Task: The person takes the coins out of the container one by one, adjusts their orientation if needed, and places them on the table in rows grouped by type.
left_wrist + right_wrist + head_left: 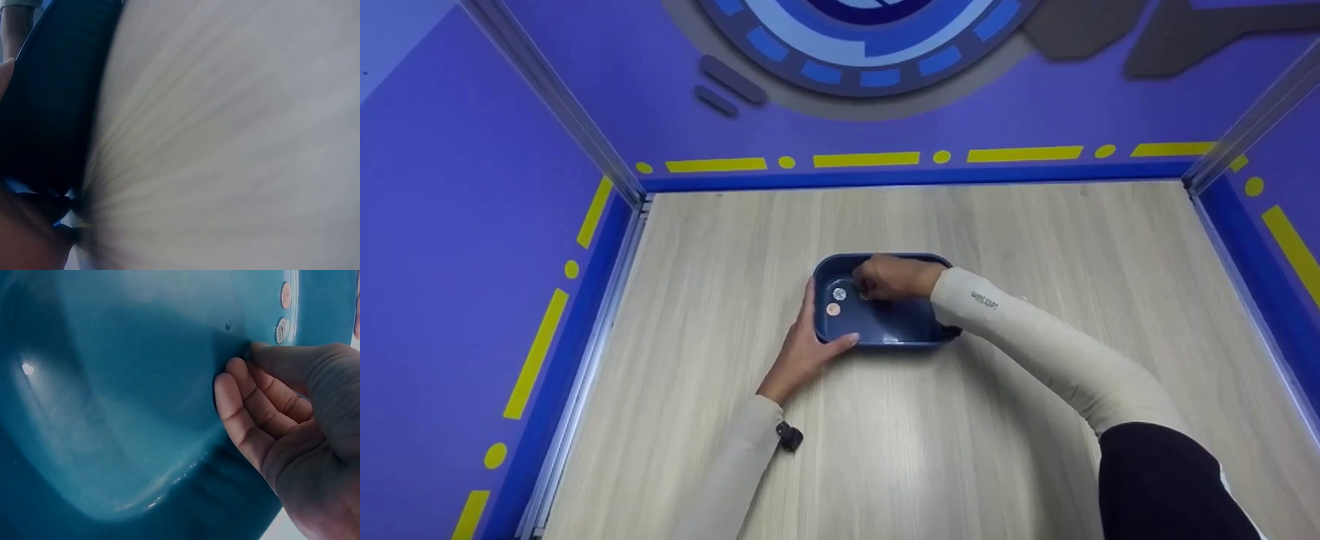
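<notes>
A dark blue tray (pixel 911 339) sits mid-table. My left hand (pixel 808 346) grips its left end, thumb on the front wall and fingers round the side. In the left wrist view the tray wall (pixel 50 112) fills the left, blurred. My right hand (pixel 894 276) reaches into the tray, fingers (pixel 253 405) bunched with their tips against the tray floor (pixel 124 394). Whether anything is pinched between thumb and fingers is hidden. A silver coin (pixel 840 294) and a copper coin (pixel 832 309) lie in the tray's left end, just left of the right fingertips; the right wrist view shows the silver coin (pixel 280 330) and copper coin (pixel 286 295).
The pale wood table (pixel 960 450) is boxed in by purple walls (pixel 472 262) with yellow dashes at the left, back and right. Aluminium posts (pixel 562 105) stand at the back corners. A small black clip (pixel 790 436) sits on my left sleeve.
</notes>
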A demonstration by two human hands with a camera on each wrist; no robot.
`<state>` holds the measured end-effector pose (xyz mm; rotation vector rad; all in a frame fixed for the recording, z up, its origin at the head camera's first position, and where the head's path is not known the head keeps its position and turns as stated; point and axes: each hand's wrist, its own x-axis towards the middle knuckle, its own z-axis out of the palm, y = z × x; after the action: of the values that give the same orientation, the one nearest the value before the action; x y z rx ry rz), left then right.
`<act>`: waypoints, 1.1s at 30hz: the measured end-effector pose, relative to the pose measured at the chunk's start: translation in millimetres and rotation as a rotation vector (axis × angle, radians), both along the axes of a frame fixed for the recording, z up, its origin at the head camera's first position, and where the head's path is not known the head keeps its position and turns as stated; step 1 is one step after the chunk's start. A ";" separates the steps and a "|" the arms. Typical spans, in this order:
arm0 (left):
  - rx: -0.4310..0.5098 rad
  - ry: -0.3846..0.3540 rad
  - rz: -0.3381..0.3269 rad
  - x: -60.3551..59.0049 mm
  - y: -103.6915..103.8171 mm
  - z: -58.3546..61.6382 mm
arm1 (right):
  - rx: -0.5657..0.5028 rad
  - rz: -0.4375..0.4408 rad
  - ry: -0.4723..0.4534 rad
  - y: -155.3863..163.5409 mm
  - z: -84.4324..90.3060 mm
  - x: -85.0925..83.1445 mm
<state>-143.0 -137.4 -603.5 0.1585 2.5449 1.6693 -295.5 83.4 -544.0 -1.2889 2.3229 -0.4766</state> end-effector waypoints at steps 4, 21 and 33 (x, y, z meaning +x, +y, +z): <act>0.006 0.006 -0.004 -0.4 1.6 -0.8 | 0.036 -0.027 0.000 1.7 1.9 3.3; -0.003 -0.012 -0.004 0.9 -1.6 -0.4 | 0.078 -0.050 -0.013 5.7 13.7 28.4; 0.004 -0.006 0.003 -1.1 -0.3 -1.5 | -0.172 -0.186 -0.057 40.7 25.0 35.9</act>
<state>-144.1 -137.7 -604.9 0.1501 2.5392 1.6733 -259.7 124.1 -519.0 -1.1213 2.4086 -0.7790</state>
